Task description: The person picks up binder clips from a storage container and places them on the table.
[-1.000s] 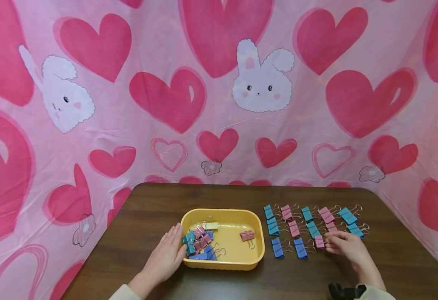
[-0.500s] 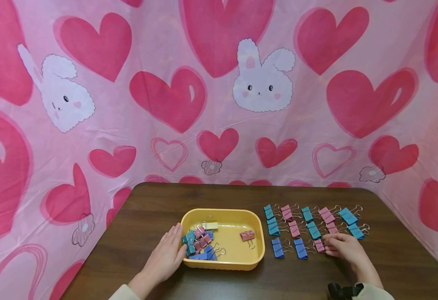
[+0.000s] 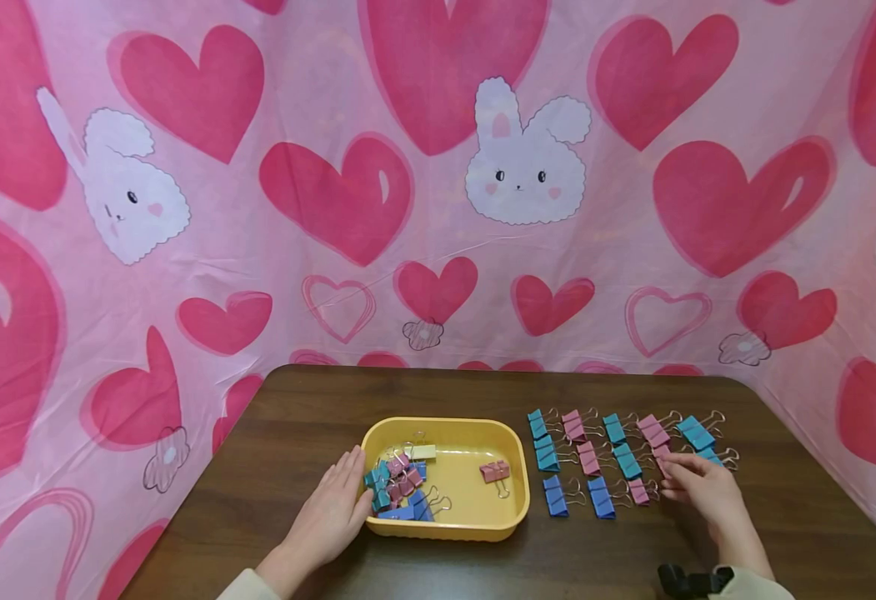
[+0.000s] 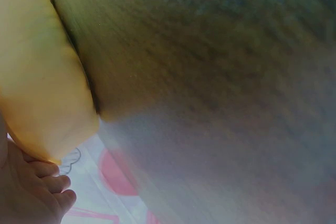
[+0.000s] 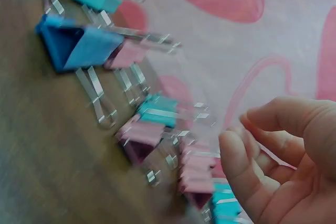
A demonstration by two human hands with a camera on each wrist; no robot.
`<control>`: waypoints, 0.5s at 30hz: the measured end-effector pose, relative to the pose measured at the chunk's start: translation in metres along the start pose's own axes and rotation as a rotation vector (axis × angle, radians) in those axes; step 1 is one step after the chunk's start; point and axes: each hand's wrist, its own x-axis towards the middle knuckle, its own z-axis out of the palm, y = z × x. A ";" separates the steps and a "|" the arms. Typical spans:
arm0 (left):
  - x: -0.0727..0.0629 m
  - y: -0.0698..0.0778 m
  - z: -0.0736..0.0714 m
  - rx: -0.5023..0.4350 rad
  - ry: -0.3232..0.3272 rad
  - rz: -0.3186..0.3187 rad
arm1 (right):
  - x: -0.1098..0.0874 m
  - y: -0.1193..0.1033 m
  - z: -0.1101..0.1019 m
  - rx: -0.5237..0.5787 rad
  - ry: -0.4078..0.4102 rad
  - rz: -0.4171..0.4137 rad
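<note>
My left hand [image 3: 325, 504] rests on the left side of a yellow tray [image 3: 445, 531], fingers straight along its wall. My right hand [image 3: 708, 496] is beside the right end of several rows of binder clips, its fingers loosely bent with nothing between them. Nearest to it are a pink binder clip [image 3: 638, 492] in the front row and another pink binder clip [image 3: 660, 454] behind, partly covered by the fingertips. In the right wrist view, thumb and fingers of the right hand [image 5: 283, 156] hover apart from the pink clip [image 5: 139, 137].
Inside the tray, a heap of teal, pink, blue and yellow binder clips [image 3: 400, 483] lies at the left, and a single pink clip [image 3: 494, 472] at the right. Two blue clips [image 3: 601, 497] stand in the front row. Heart-printed cloth [image 3: 438, 208] hangs behind the dark wooden table [image 3: 317, 400].
My right hand has moved off the front-row pink clip, slightly up and to the right, so its wire handles now show. The left hand and tray have stayed put.
</note>
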 end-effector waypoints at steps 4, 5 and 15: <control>0.000 0.000 0.000 0.004 0.005 0.002 | 0.020 0.017 -0.010 0.044 0.020 -0.077; 0.000 0.000 0.000 0.008 0.006 0.002 | 0.027 0.023 -0.012 0.050 0.021 -0.104; -0.001 0.000 0.001 0.010 0.021 0.011 | -0.007 -0.055 0.034 -0.047 -0.018 -0.209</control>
